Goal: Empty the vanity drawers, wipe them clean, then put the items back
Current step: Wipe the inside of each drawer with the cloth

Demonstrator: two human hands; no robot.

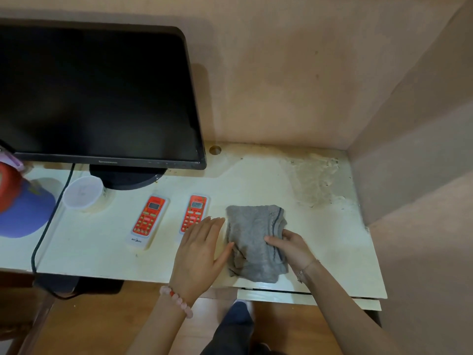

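A crumpled grey knitted cloth [252, 242] lay on the pale cream desktop [102, 252], near its front edge. The right hand [291, 248] gripped the cloth's right side, fingers curled onto it. The left hand [201, 252] rested flat just beside it, fingers straight and close together, thumb apparently touching the fabric, hiding the near end of a red-and-white remote control [193, 213].

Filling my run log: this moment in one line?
left hand flat on desk | right hand grips grey cloth
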